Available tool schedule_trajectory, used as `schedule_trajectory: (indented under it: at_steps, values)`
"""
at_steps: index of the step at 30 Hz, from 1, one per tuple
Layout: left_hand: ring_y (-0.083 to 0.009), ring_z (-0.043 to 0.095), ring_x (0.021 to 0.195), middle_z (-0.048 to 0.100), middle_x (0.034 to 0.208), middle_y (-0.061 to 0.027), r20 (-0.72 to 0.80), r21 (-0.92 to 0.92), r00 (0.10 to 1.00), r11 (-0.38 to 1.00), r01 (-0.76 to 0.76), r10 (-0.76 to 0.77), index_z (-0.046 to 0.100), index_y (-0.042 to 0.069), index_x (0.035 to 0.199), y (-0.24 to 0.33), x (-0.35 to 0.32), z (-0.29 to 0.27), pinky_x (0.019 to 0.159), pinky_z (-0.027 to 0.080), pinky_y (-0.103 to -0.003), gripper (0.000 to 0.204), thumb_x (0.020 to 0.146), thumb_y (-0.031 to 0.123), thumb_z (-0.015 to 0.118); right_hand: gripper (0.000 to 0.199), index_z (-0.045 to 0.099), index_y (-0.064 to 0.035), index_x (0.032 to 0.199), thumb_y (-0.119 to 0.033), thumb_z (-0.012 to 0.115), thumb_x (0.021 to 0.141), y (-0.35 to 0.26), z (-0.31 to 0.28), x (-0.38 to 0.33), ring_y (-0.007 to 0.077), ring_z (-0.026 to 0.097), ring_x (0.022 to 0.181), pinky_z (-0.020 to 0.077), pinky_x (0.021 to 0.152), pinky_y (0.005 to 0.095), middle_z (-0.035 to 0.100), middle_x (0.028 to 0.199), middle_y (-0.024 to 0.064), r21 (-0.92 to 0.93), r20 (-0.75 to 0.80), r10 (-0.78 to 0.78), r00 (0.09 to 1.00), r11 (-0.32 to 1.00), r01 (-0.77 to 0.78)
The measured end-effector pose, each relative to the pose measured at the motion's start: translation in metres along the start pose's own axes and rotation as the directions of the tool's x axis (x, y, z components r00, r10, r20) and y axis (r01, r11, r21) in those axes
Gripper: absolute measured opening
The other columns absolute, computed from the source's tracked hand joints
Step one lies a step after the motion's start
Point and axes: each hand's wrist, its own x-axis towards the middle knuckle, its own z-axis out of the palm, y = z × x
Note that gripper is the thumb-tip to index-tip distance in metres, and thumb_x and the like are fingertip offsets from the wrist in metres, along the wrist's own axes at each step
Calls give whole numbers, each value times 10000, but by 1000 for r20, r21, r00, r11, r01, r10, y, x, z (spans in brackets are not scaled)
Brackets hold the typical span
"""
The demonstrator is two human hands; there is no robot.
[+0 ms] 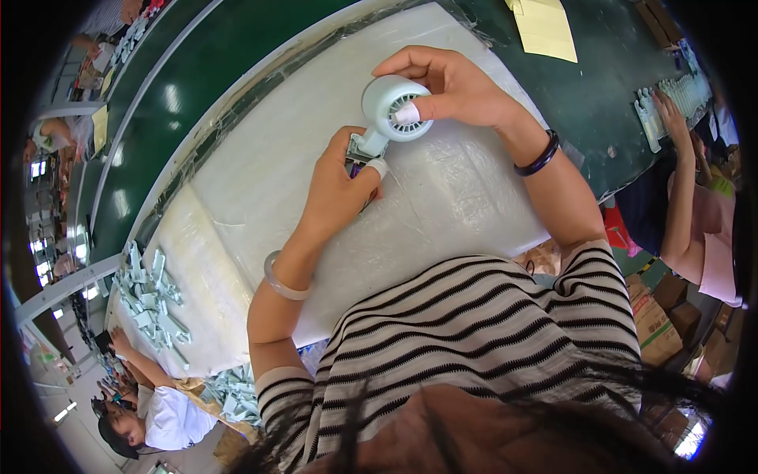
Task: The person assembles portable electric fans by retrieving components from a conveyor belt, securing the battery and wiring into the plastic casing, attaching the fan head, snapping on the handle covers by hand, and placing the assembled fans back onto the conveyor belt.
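Above a padded, plastic-covered work surface [442, 197], I hold a small pale-blue handheld fan [381, 99] with a round slotted grille. My right hand [466, 91] is closed round its round head, thumb on the grille's middle and fingers behind the rim. My left hand [332, 186] grips the fan's narrow lower part, where an opened section with dark and purple bits shows between thumb and fingers. White coverings wrap both thumbs. Much of that lower part is hidden by my left fingers.
Pale-blue plastic pieces [154, 304] lie heaped at the left edge, with another heap [233, 395] below. Yellow paper [543, 30] lies on the green table at the far right. A co-worker's hand [671, 114] touches a row of pale-blue parts [649, 118] at right. Another person [154, 415] sits lower left.
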Motion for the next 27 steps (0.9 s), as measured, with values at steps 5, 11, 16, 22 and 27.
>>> schedule_trajectory:
  at_steps: [5, 11, 16, 22, 27]
  values:
    - [-130, 563, 577, 567, 781, -64, 10, -94, 1000, 995, -27, 28, 474, 11, 1063, -4, 1, -2, 532, 449, -263, 233, 844, 85, 504, 592, 532, -35, 1235, -184, 775, 715, -12, 8, -7, 159, 581, 1048, 458, 918, 304, 605, 1135, 69, -61, -60, -71, 996, 996, 68]
    - [-131, 565, 574, 584, 774, -81, -12, -87, 1000, 996, 23, -24, 481, -1, 1080, -1, 1, 0, 534, 460, -266, 271, 822, 81, 492, 599, 537, -50, 1244, -175, 774, 708, -21, 16, -12, 169, 588, 1038, 468, 901, 310, 600, 1135, 60, -242, -102, -139, 985, 964, 111]
    - [-101, 548, 534, 564, 704, -45, -79, -29, 996, 999, 42, -44, 495, -17, 988, 0, -2, 4, 506, 446, -247, 251, 747, 26, 547, 588, 539, -52, 1241, -171, 766, 711, -21, 14, -14, 170, 588, 1034, 468, 903, 313, 597, 1130, 59, -244, -96, -127, 987, 965, 100]
    - [-105, 561, 564, 568, 713, -48, -27, -87, 996, 993, 78, -81, 511, -17, 956, 0, 2, 0, 527, 453, -252, 202, 767, 45, 548, 540, 546, -47, 1210, -145, 743, 717, -21, 7, -9, 169, 587, 1021, 465, 905, 307, 599, 1111, 58, -209, -11, -85, 996, 975, 81]
    - [-122, 560, 572, 588, 747, -71, -10, -23, 998, 998, 63, -64, 499, 1, 957, 2, 2, 2, 546, 451, -257, 164, 807, 66, 506, 511, 546, -38, 1192, -124, 729, 722, -22, -1, 1, 163, 587, 998, 465, 901, 297, 603, 1099, 63, -226, 54, -30, 998, 973, 41]
